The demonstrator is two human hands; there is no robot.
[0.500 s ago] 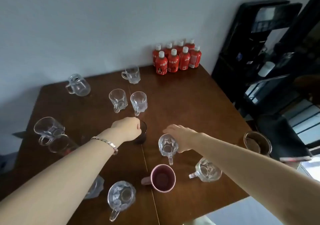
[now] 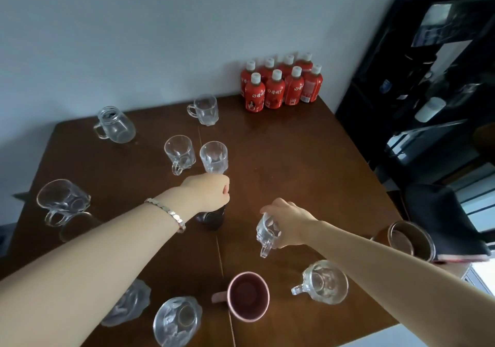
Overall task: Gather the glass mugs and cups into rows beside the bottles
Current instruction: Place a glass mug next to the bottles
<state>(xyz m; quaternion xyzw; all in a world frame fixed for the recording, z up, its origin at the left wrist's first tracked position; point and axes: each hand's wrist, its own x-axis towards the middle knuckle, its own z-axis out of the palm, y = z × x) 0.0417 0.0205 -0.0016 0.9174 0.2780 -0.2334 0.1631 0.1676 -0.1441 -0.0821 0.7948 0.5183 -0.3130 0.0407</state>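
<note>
Several red bottles (image 2: 278, 89) with white caps stand at the table's far right corner against the wall. Clear glass mugs are scattered over the brown table (image 2: 308, 164). My left hand (image 2: 209, 191) is closed over the top of a dark glass cup (image 2: 211, 218) at the table's middle. My right hand (image 2: 289, 223) grips a clear glass mug (image 2: 266, 231), tilted, with its handle pointing down toward me. Two glass mugs (image 2: 179, 151) (image 2: 214, 156) stand just beyond my left hand. Another mug (image 2: 205, 109) stands left of the bottles.
A pink ceramic mug (image 2: 249, 297) and a glass mug (image 2: 324, 282) stand near the front edge. A jar-shaped mug (image 2: 115, 124) is far left, more glass mugs (image 2: 63, 199) (image 2: 176, 320) on the left and front. A brown cup (image 2: 407, 237) sits at the right edge. A black shelf (image 2: 417, 79) stands right.
My right hand has closed on the clear mug and tipped it up off the table. My left hand has settled further over the dark cup.
</note>
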